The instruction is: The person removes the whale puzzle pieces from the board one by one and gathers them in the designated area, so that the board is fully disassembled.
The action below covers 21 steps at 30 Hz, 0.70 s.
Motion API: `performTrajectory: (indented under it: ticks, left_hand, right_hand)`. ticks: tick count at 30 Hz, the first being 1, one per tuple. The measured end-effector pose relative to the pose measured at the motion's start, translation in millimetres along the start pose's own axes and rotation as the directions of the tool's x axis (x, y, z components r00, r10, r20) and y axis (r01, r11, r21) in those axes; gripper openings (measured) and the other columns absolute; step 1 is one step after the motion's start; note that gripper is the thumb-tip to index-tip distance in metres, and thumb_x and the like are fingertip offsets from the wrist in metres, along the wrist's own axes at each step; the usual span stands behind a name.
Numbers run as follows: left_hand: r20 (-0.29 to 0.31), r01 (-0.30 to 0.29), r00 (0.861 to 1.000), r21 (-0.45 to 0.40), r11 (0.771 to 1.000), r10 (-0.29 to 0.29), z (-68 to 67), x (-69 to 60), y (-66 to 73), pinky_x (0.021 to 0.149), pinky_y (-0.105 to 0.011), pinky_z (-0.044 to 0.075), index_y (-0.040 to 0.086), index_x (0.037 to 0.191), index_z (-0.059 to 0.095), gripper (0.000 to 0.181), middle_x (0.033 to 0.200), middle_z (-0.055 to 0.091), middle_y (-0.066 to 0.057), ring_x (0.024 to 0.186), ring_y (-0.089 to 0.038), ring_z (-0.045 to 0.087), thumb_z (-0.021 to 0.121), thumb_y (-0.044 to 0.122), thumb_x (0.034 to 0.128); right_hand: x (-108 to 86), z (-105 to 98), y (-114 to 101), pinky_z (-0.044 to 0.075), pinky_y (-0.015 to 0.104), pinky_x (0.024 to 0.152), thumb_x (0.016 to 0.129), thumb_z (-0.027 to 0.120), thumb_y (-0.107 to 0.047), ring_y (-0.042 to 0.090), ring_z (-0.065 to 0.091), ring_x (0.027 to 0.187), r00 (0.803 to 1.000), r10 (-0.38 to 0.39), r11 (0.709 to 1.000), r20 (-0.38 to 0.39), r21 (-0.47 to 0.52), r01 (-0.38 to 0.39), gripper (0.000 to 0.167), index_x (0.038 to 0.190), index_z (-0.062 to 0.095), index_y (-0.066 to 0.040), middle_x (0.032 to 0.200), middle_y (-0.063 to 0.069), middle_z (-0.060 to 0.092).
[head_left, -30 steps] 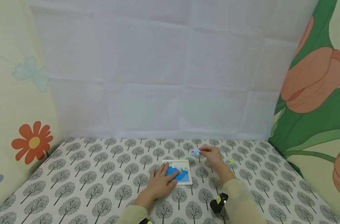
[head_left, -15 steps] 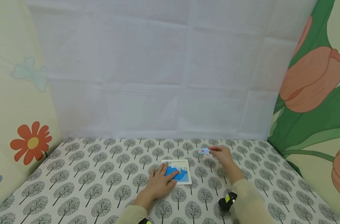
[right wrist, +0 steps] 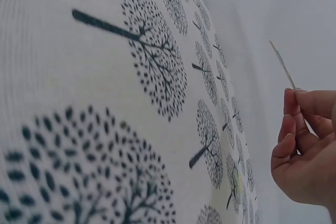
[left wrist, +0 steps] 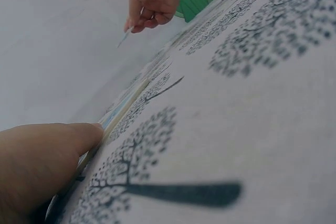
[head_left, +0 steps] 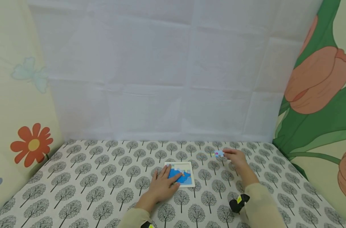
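Note:
A white-framed jigsaw puzzle (head_left: 187, 180) with a blue whale picture lies flat on the table. My left hand (head_left: 162, 186) rests on its left side with the fingers spread, hiding part of the picture. Farther right, my right hand (head_left: 236, 158) pinches a light blue jigsaw piece (head_left: 219, 153) with a pink spot by its right edge, held above the cloth. Seen edge-on in the right wrist view, the jigsaw piece (right wrist: 282, 64) sticks out thin from between thumb and finger. The left wrist view shows my left thumb (left wrist: 63, 142) at the frame's edge.
A cloth printed with grey trees (head_left: 101, 186) covers the table. Behind it hangs a white sheet (head_left: 150, 72), with flower-printed panels at the left and right (head_left: 321, 82). A faint yellowish patch (right wrist: 239, 186) shows on the cloth in the right wrist view.
My right hand has carried the jigsaw piece to the right, away from the puzzle. A yellow-marked piece seen earlier on the cloth at right is now out of sight. My left hand stays put.

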<state>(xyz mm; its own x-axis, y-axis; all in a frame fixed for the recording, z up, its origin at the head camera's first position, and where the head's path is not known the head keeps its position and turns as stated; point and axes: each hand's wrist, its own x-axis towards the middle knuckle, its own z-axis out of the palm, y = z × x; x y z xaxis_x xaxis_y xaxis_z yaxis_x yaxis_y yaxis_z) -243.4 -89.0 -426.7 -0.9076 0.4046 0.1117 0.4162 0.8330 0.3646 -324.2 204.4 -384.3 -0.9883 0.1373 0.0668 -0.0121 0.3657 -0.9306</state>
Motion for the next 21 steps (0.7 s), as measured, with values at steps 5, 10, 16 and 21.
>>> performTrajectory:
  ticks: [5,10,16,21]
  left_hand:
    - [-0.004,0.002,1.0,0.011,1.0,-0.002,1.2,0.4,-0.9,0.096,-0.056,0.003,0.026,0.132,0.039,0.045,0.14,0.014,-0.017,0.127,-0.031,0.008,0.034,0.043,0.0904]
    - [-0.009,-0.002,1.0,0.017,1.0,0.002,3.3,1.3,-2.0,0.096,-0.057,0.004,0.027,0.131,0.039,0.044,0.14,0.014,-0.017,0.127,-0.031,0.008,0.034,0.043,0.0902]
    - [-0.007,0.0,1.0,0.016,1.0,0.0,3.9,2.1,-2.3,0.096,-0.056,0.003,0.027,0.131,0.039,0.045,0.14,0.014,-0.016,0.127,-0.031,0.008,0.034,0.043,0.0901]
    - [-0.004,0.004,1.0,0.009,1.0,-0.004,2.9,1.9,-1.5,0.096,-0.056,0.003,0.027,0.131,0.039,0.045,0.14,0.014,-0.016,0.127,-0.031,0.008,0.034,0.044,0.09]
  right_hand:
    - [2.1,-7,7,0.042,0.037,0.072,0.082,0.055,-0.005,0.021,0.049,0.082,1.0,0.015,1.0,0.019,0.005,-0.015,0.025,0.104,0.057,0.007,0.091,0.007,0.059]
    - [4.3,-10,13,0.042,0.031,0.065,0.083,0.054,-0.003,0.022,0.049,0.081,0.998,0.063,0.998,0.028,0.0,-0.063,0.023,0.103,0.057,0.007,0.085,0.004,0.059]
    - [6.8,-9,17,0.041,0.026,0.058,0.081,0.056,-0.003,0.017,0.049,0.073,0.994,0.111,0.994,-0.007,-0.017,-0.111,0.021,0.1,0.06,0.004,0.081,0.003,0.059]
    - [7.6,-7,22,0.04,0.02,0.054,0.079,0.057,0.0,0.012,0.049,0.067,0.99,0.139,0.99,-0.02,0.007,-0.139,0.021,0.099,0.06,0.005,0.082,0.004,0.06]
